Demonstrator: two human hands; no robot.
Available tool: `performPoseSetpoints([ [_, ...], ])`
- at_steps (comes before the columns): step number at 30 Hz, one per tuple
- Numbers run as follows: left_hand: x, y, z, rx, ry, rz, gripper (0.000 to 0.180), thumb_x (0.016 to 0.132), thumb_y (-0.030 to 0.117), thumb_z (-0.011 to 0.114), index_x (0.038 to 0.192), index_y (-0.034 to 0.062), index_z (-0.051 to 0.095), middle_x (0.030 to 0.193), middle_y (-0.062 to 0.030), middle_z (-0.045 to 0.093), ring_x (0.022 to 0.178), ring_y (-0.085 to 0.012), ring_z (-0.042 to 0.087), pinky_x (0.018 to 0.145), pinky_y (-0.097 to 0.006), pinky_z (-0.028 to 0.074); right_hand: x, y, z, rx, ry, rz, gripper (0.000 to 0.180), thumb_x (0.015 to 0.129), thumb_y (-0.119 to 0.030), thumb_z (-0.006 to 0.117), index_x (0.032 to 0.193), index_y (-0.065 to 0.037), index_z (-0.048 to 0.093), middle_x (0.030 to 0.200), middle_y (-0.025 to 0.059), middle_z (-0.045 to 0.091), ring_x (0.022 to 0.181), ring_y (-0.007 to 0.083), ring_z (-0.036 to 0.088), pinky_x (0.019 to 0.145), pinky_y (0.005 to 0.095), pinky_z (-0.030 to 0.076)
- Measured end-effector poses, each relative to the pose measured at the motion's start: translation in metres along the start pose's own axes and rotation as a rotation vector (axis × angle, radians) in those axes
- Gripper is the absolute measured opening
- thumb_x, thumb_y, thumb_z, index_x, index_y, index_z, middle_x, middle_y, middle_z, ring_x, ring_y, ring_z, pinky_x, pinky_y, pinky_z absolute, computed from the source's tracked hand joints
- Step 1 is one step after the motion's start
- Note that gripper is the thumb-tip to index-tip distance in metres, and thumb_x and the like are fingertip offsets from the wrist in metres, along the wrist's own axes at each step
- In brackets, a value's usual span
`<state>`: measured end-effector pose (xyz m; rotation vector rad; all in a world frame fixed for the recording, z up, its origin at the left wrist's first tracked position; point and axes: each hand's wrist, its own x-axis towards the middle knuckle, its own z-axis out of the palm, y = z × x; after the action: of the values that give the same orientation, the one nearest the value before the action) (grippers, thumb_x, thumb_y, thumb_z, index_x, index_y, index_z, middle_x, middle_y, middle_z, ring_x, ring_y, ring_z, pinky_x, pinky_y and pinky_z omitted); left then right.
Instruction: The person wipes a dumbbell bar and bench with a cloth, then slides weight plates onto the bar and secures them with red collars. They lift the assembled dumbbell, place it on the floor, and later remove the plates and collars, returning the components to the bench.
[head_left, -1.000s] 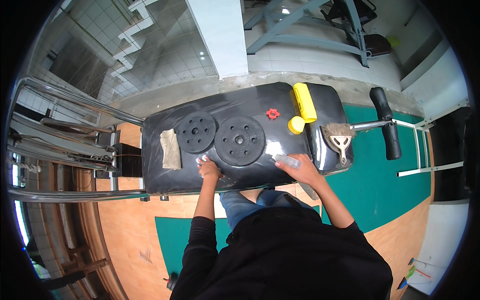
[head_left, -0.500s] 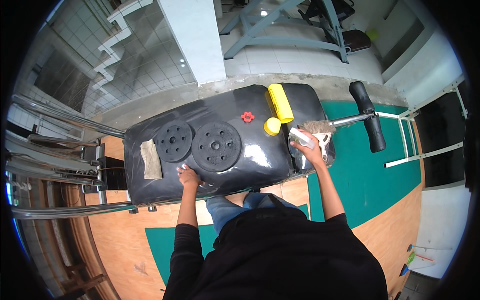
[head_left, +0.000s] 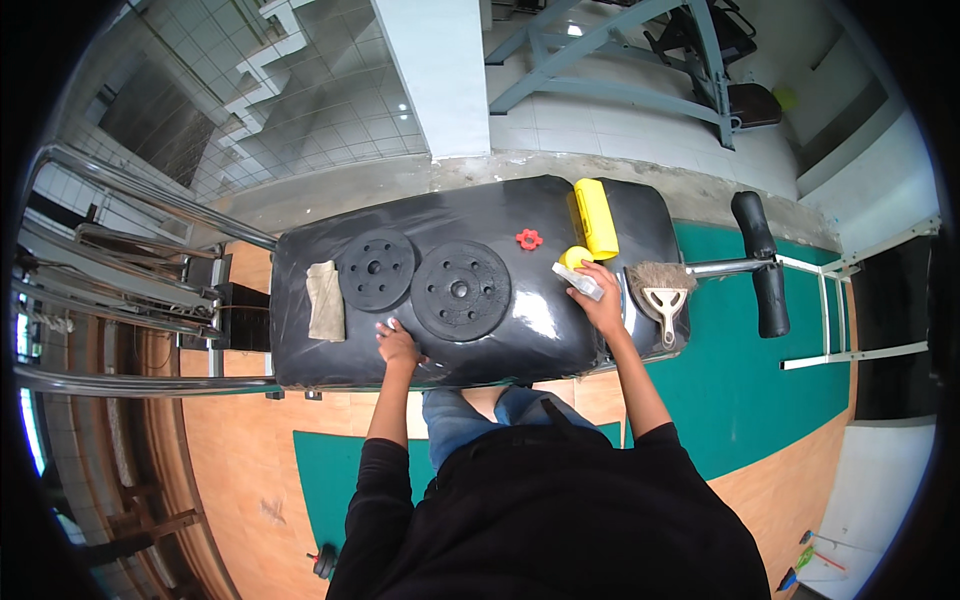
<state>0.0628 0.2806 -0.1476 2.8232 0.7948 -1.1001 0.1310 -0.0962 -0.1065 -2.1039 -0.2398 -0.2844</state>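
Note:
My right hand (head_left: 598, 298) is closed around a small whitish, translucent block-like object (head_left: 578, 281), whose kind I cannot make out. It is held over the black padded bench (head_left: 430, 367), just in front of a round yellow cap-like piece (head_left: 576, 257). My left hand (head_left: 399, 346) rests on the bench with fingers apart, holding nothing. Just beyond it lie a smaller black weight plate (head_left: 377, 290) and a larger one (head_left: 488, 292). A folded beige cloth (head_left: 325, 303) lies left of the plates. To the right is a brush (head_left: 663, 298) with grey bristles and a cream handle.
A red star-shaped collar nut (head_left: 529, 239) and a long yellow container (head_left: 597, 222) sit toward the bench's far side. A padded black roller bar (head_left: 753, 262) extends at right. Chrome rails (head_left: 150, 383) flank the left end. Green mat (head_left: 760, 360) covers floor at right.
My right hand has moved left, away from the brush and toward the round yellow piece, still holding the whitish object. My left hand stays on the bench. The whole view has shifted slightly.

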Motion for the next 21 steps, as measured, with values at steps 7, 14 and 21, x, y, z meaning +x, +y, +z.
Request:
performPoseSetpoints([
  [7, 0.002, -0.003, 0.006, 0.010, 0.023, 0.028, 0.126, 0.055, 0.048, 0.085, 0.145, 0.0022, 0.009, 0.147, -0.0289, 0.012, 0.132, -0.0408, 0.029, 0.101, -0.041, 0.040, -0.018, -0.016, 0.008, -0.311, 0.267, -0.025, 0.080, 0.061, -0.030, 0.084, 0.119, 0.002, 0.039, 0.116, 0.0193, 0.044, 0.111, 0.0347, 0.041, 0.096, 0.0414, 0.032],
  [14, -0.013, -0.046, 0.002, -0.415, 0.185, 0.327, 0.081, 0.071, 0.036, 0.076, 0.136, 0.0072, 0.038, 0.142, -0.0254, 0.030, 0.128, -0.0373, 0.037, 0.096, -0.037, 0.044, -0.137, -0.010, 0.067, -0.097, 0.063, 0.251, 0.045, 0.071, -0.023, 0.078, 0.088, -0.002, 0.042, 0.082, 0.0099, 0.038, 0.078, 0.0233, 0.039, 0.070, 0.0348, 0.035],
  [21, 0.049, -0.147, -0.034, -0.750, 0.859, 0.097, 0.048, 0.074, 0.033, 0.071, 0.110, 0.0039, 0.059, 0.117, -0.0179, 0.057, 0.104, -0.0339, 0.057, 0.085, -0.041, 0.048, -0.077, -0.101, 0.147, 0.002, -0.328, -0.024, 0.032, 0.075, -0.014, 0.073, 0.090, -0.003, 0.047, 0.080, 0.0090, 0.047, 0.071, 0.0217, 0.048, 0.065, 0.0323, 0.041],
])
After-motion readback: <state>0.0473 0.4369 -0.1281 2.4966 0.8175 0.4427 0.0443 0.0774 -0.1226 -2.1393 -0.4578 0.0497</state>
